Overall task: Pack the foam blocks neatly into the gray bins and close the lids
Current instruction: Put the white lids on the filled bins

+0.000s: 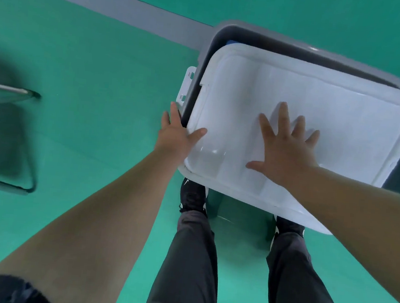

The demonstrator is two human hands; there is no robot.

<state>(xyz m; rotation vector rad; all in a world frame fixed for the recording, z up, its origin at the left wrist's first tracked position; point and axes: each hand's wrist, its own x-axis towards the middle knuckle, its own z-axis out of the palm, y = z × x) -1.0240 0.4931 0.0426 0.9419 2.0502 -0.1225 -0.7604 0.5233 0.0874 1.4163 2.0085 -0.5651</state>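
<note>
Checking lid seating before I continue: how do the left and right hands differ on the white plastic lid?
The left hand sits at the left edge of the white plastic lid, thumb on top, fingers straight alongside; the right hand lies flat mid-lid, fingers spread. Both touch the lid, askew on the gray plastic bin.

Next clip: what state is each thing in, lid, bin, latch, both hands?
gray bin: uncovered along its far and left sides
lid: askew on the bin, not seated, overhanging its near side
latch: unfastened, swung outward
left hand: fingers straight at the lid's left edge, thumb on top
right hand: flat on the lid, fingers spread
</note>
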